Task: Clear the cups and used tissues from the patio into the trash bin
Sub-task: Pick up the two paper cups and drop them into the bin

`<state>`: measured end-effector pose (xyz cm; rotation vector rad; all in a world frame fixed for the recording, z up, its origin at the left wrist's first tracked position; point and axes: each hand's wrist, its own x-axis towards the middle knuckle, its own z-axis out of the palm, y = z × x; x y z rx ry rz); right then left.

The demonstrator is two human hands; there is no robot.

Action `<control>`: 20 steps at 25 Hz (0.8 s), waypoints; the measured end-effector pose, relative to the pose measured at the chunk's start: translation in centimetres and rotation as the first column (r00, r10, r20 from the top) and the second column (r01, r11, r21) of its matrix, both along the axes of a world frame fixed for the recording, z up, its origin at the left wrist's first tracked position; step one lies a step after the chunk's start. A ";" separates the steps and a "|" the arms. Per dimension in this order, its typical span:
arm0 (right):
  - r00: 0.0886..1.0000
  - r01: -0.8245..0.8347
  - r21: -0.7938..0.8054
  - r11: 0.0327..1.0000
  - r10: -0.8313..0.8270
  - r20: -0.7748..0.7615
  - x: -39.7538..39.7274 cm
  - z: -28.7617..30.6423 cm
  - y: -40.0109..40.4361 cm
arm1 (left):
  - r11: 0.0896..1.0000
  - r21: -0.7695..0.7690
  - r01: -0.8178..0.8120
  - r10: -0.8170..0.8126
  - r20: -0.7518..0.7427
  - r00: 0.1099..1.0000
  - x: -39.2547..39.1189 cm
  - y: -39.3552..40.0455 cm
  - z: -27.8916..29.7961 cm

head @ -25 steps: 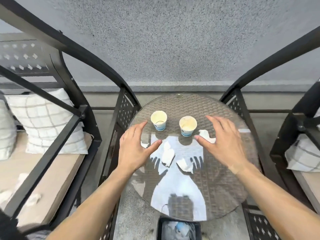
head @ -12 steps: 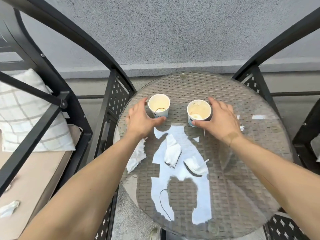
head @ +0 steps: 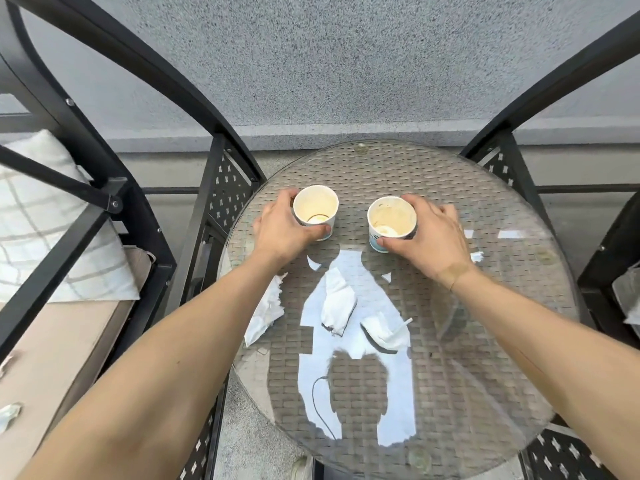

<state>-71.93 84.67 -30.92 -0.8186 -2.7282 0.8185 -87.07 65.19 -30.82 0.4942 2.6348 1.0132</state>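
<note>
Two stained white paper cups stand upright on the round glass-topped wicker table (head: 491, 358). My left hand (head: 280, 230) wraps around the left cup (head: 316, 211). My right hand (head: 429, 240) wraps around the right cup (head: 391, 221). Three crumpled white tissues lie nearer me on the glass: one at the table's left edge (head: 265, 311), one in the middle (head: 337, 308), one just right of it (head: 386, 332). A small tissue scrap (head: 478, 257) shows right of my right hand.
A black metal chair (head: 145, 216) with a checked pillow (head: 45, 223) and beige seat cushion stands on the left; tissue scraps (head: 8, 412) lie on that cushion. Another black chair frame (head: 609, 244) is on the right. A grey textured wall lies behind the table.
Both hands have closed in from beside the cups to wrap around them. The view has moved closer over the table.
</note>
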 end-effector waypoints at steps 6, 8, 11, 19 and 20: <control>0.998 0.000 -0.020 1.000 -0.001 -0.058 0.8 2.6 -1.4 | 0.994 0.103 0.035 -0.036 0.001 0.999 1.8 -1.4 2.7; 0.996 0.009 -0.024 1.000 -0.011 -0.085 1.7 4.1 -2.3 | 0.990 0.128 0.051 -0.052 -0.003 0.999 2.9 -2.3 4.3; 0.993 0.035 -0.036 0.999 -0.039 -0.108 3.8 6.9 -4.0 | 0.985 0.149 0.091 -0.088 -0.027 0.996 4.8 -3.7 7.1; 0.977 0.123 0.005 0.992 -0.121 -0.175 11.7 16.2 -9.2 | 0.956 0.257 0.143 -0.142 -0.025 0.990 12.0 -8.5 16.3; 0.975 0.129 0.002 0.992 -0.126 -0.183 12.7 17.0 -9.8 | 0.950 0.278 0.141 -0.139 -0.025 0.990 12.8 -9.2 17.0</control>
